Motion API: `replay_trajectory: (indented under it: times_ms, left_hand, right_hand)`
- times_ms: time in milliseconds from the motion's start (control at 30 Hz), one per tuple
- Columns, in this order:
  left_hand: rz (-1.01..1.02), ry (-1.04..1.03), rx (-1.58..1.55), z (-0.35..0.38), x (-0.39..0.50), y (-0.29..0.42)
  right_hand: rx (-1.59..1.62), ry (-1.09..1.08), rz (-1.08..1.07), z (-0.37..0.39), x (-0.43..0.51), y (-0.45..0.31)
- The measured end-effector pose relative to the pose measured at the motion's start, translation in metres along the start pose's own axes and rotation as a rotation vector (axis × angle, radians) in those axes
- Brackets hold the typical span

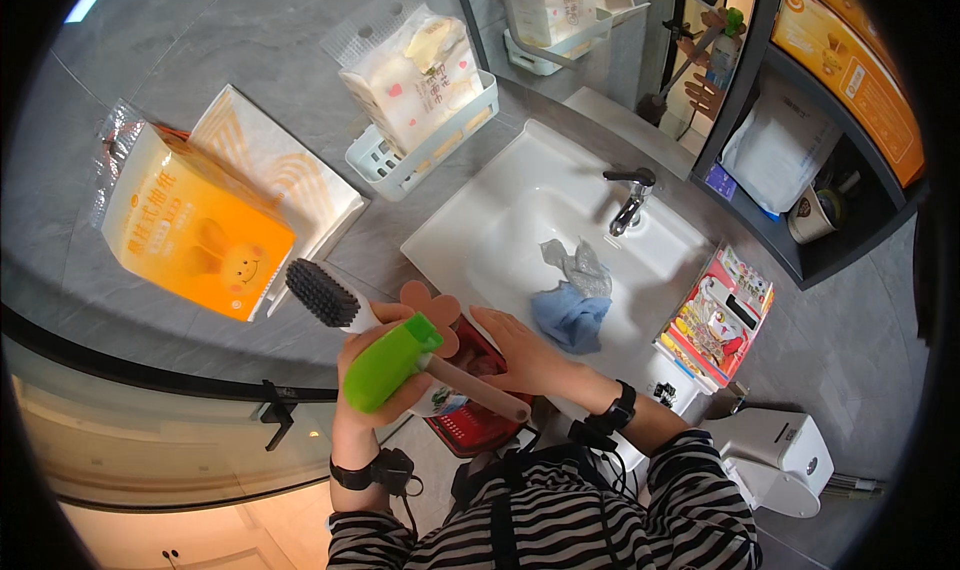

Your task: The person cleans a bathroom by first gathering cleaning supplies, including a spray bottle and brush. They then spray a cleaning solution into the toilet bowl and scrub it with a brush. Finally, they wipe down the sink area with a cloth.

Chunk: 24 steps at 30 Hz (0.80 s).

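My left hand is closed around a bottle with a green cap and a scrub brush with dark bristles, held together. A pinkish-brown flower-shaped piece and a handle of like colour show beside the bottle. My right hand has its fingers spread beside them, over a red basket; whether it touches the handle I cannot tell. In the white washbasin, a blue cloth lies against a grey cloth.
A chrome faucet stands on the basin's far side. Tissue packs hang at the left, and a pale plastic basket holds another pack. Colourful packages lie at the basin's right edge, near a white dispenser. A dark shelf is at upper right.
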<state>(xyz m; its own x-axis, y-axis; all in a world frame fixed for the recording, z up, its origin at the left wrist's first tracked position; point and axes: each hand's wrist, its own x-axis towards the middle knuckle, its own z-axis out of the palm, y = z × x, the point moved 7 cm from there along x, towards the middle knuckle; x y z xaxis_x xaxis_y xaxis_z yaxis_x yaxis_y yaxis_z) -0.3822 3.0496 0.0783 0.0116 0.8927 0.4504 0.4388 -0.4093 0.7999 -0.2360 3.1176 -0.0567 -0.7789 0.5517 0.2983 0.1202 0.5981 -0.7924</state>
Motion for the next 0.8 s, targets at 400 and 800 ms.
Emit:
replay_trajectory:
  times_ms: [400, 800]
  left_hand:
    - [0.234, 0.094, 0.012, -0.023, 0.004, 0.034]
    - [-0.163, 0.077, -0.02, -0.027, -0.04, -0.005]
  right_hand:
    - [0.013, 0.101, -0.244, -0.013, 0.03, -0.002]
    - [-0.398, 0.328, -0.208, -0.037, 0.053, 0.01]
